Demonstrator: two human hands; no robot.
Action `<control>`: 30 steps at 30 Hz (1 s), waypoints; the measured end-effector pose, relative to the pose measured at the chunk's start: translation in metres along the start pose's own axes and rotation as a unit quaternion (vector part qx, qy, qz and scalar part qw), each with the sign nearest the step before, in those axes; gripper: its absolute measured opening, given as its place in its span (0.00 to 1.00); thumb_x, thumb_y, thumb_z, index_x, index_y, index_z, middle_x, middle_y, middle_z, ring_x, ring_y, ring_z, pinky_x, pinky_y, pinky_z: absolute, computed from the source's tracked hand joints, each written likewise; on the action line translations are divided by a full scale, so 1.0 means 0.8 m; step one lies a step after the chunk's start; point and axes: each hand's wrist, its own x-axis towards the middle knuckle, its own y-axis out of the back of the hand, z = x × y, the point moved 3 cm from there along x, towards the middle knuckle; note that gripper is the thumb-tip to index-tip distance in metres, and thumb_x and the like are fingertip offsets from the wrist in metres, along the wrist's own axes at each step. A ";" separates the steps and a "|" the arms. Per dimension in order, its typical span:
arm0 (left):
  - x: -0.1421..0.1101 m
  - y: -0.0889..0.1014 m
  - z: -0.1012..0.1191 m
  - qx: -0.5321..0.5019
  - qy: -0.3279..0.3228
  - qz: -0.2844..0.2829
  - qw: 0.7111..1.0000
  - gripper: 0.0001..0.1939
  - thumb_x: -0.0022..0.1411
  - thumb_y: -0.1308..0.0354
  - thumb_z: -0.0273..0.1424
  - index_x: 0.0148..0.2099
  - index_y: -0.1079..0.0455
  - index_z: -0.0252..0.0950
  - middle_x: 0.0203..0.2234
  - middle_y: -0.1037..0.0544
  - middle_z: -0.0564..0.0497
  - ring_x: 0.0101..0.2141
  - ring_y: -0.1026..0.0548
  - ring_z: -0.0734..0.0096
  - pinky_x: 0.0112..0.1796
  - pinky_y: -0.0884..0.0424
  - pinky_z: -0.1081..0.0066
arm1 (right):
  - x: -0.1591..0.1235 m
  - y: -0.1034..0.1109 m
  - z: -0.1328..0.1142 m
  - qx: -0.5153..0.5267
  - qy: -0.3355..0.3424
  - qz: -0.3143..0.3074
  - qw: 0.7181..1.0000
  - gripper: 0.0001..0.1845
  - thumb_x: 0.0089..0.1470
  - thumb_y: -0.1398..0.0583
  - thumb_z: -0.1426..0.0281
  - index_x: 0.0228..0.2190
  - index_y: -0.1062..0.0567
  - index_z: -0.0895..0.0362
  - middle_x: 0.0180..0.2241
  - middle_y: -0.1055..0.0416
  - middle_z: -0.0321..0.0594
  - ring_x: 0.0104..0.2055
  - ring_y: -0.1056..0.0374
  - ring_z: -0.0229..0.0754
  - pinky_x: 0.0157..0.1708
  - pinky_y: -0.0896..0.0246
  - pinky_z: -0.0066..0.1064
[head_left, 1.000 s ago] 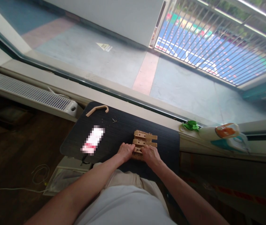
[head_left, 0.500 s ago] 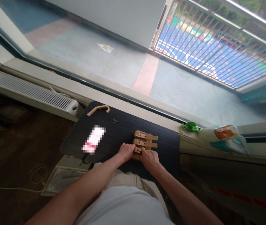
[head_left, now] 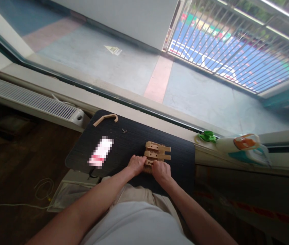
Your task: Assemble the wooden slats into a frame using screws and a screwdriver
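On the dark table in front of me lies a light-brown wooden piece [head_left: 156,147] with three parallel bars, dark round holes in them and a rough, fibrous-looking underside. Nearest to me is its lowest wooden bar [head_left: 149,162], partly covered by my fingers. My left hand [head_left: 136,164] is closed at the left end of that bar. From the right side, my right hand [head_left: 162,171] has curled fingers pressed on the same bar and hides its right part. The ends of the other two bars stick out to the right.
A curved wooden hook [head_left: 106,119] lies at the far left of the table [head_left: 180,173]. Small metal pieces [head_left: 124,130] and a blurred-out phone-like object [head_left: 101,151] are nearby. Behind are a radiator [head_left: 57,105] and window; a green item [head_left: 207,136] and bottle [head_left: 246,143] stand right.
Very little differs. Both hands stay on the lowest bar, with only a slight shift of the right hand to the left; the whole view moves a bit.
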 end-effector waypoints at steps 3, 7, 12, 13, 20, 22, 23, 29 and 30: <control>0.000 0.001 0.000 -0.001 0.002 0.000 1.000 0.10 0.60 0.57 0.25 0.40 0.36 0.36 0.34 0.23 0.45 0.38 0.26 0.62 0.40 0.36 0.63 | -0.003 -0.010 0.009 0.040 -0.068 -0.005 0.997 0.15 0.55 0.49 0.63 0.32 0.25 0.58 0.33 0.25 0.47 0.37 0.29 0.46 0.35 0.39 0.32; 0.000 0.000 0.000 -0.001 0.007 0.002 1.000 0.10 0.61 0.57 0.26 0.40 0.35 0.37 0.34 0.23 0.46 0.38 0.26 0.62 0.40 0.36 0.64 | -0.005 -0.006 0.015 0.033 -0.052 -0.026 0.998 0.16 0.56 0.50 0.63 0.33 0.27 0.58 0.35 0.26 0.47 0.39 0.30 0.46 0.36 0.39 0.33; -0.001 0.000 0.000 -0.002 0.011 0.003 1.000 0.11 0.61 0.58 0.26 0.41 0.35 0.37 0.34 0.23 0.45 0.38 0.26 0.62 0.39 0.36 0.63 | -0.008 0.018 0.004 -0.047 0.060 -0.012 0.997 0.12 0.56 0.50 0.74 0.37 0.28 0.57 0.35 0.27 0.46 0.38 0.30 0.45 0.34 0.39 0.33; -0.001 0.000 0.000 -0.002 0.010 0.002 1.000 0.11 0.61 0.58 0.25 0.41 0.35 0.36 0.34 0.23 0.45 0.38 0.25 0.62 0.39 0.36 0.64 | -0.009 0.022 0.000 -0.066 0.088 -0.012 0.994 0.14 0.56 0.51 0.76 0.36 0.28 0.58 0.36 0.27 0.48 0.39 0.30 0.45 0.34 0.39 0.33; -0.001 0.001 0.001 -0.002 0.009 0.001 1.000 0.11 0.61 0.58 0.25 0.41 0.35 0.36 0.34 0.23 0.45 0.37 0.25 0.61 0.38 0.36 0.63 | -0.002 0.017 -0.011 -0.103 0.182 -0.024 0.978 0.16 0.53 0.52 0.81 0.34 0.25 0.65 0.35 0.27 0.53 0.38 0.30 0.47 0.33 0.37 0.34; 0.000 0.000 0.000 -0.003 0.012 0.000 1.000 0.11 0.61 0.58 0.25 0.41 0.36 0.36 0.34 0.23 0.45 0.37 0.25 0.61 0.38 0.36 0.63 | 0.002 0.011 -0.013 -0.089 0.168 -0.022 0.981 0.16 0.53 0.51 0.81 0.33 0.25 0.65 0.34 0.27 0.54 0.38 0.30 0.47 0.33 0.37 0.33; 0.000 -0.001 0.000 -0.003 0.012 -0.001 1.000 0.11 0.61 0.58 0.25 0.41 0.36 0.36 0.34 0.23 0.45 0.37 0.25 0.61 0.38 0.36 0.63 | 0.004 0.009 -0.014 -0.077 0.148 -0.022 0.986 0.16 0.53 0.51 0.81 0.33 0.25 0.64 0.33 0.26 0.53 0.37 0.29 0.46 0.33 0.37 0.32; 0.002 -0.001 -0.001 0.002 0.004 0.002 1.000 0.09 0.60 0.56 0.26 0.40 0.36 0.36 0.33 0.23 0.45 0.37 0.25 0.61 0.38 0.36 0.64 | 0.010 0.003 -0.005 0.015 -0.024 -0.026 0.999 0.14 0.54 0.50 0.74 0.30 0.25 0.60 0.33 0.25 0.50 0.37 0.29 0.45 0.33 0.38 0.30; 0.001 0.000 0.000 0.002 0.004 0.003 1.000 0.10 0.60 0.57 0.26 0.39 0.36 0.36 0.33 0.23 0.45 0.37 0.25 0.61 0.38 0.35 0.64 | 0.010 0.002 -0.001 0.024 -0.033 -0.028 0.999 0.14 0.55 0.50 0.72 0.30 0.25 0.60 0.34 0.25 0.50 0.37 0.29 0.45 0.33 0.38 0.30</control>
